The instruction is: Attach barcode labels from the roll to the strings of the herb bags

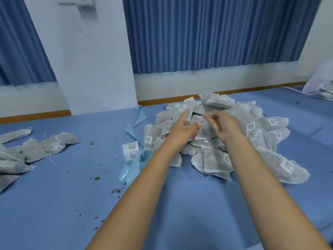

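Both hands reach over the pile of bags (214, 159). The left hand (183, 126) has straight fingers and a spread thumb, its fingertips against a labelled bag (190, 105) on the pile's far side. The right hand (224, 127) is blurred, just beside it, fingers loosely apart and holding nothing visible. The labels (130, 150) lie left of the left forearm, and loose bags (36, 150) lie well left of them

Bright, soft, even light, faint shadows, motion blur on the right grip (226, 126), wide-angle bowing at edges.
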The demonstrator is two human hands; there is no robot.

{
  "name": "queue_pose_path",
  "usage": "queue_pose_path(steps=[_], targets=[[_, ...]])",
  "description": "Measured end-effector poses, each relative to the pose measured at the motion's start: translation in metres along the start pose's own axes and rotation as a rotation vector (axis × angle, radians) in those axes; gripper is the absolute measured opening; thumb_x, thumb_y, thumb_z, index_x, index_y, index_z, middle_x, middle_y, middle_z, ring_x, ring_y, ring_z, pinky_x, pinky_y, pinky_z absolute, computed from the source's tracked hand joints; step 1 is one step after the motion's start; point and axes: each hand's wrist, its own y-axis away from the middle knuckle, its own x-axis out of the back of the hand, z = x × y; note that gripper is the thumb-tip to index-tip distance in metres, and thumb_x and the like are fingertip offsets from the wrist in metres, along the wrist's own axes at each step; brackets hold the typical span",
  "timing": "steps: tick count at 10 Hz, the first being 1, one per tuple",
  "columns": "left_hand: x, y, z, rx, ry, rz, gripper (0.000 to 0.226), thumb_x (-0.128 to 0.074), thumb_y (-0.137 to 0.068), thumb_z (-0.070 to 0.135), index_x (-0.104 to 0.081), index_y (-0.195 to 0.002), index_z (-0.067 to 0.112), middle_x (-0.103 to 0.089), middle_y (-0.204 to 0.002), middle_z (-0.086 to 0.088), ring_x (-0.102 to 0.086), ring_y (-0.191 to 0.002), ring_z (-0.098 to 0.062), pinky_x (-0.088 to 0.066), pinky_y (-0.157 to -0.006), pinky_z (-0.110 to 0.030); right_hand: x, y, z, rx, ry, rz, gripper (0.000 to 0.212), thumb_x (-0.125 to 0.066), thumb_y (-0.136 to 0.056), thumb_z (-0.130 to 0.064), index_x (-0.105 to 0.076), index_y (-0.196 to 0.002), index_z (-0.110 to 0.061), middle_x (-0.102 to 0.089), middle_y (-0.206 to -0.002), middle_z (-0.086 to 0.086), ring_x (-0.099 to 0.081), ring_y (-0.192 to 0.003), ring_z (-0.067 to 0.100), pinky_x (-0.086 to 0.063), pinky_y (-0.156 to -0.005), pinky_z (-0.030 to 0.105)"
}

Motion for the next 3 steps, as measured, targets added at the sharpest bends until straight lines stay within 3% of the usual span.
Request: queue_pose_path(steps=[2, 3], targets=[[0.01, 0.018, -0.011, -0.025, -0.05, -0.033, 0.051, -0.056, -0.097, 0.015, -0.04, -0.144, 0.021, -0.057, -0.127, -0.009, -0.07, -0.1, -0.026, -0.054, -0.094, -0.031, 0.009, 0.004, 0.039, -0.058, 0.096, -0.034, 0.016, -0.049, -0.093, 0.004, -0.055, -0.078, 0.001, -0.058, -0.077, 0.012, -0.068, -0.056, 0.015, -0.057, -0.058, 0.018], [0.014, 0.045, -0.023, -0.064, 0.03, 0.077, 0.031, -0.052, -0.099, 0.013, -0.051, -0.128, 0.021, -0.062, -0.116, -0.009, -0.072, -0.089, -0.023, -0.057, -0.082, -0.026, 0.004, 0.012, 0.051, -0.043, 0.176, -0.066, 0.019, -0.048, -0.092, 0.005, -0.056, -0.076, 0.002, -0.06, -0.074, 0.013, -0.069, -0.058, 0.014, -0.057, -0.06, 0.018]])
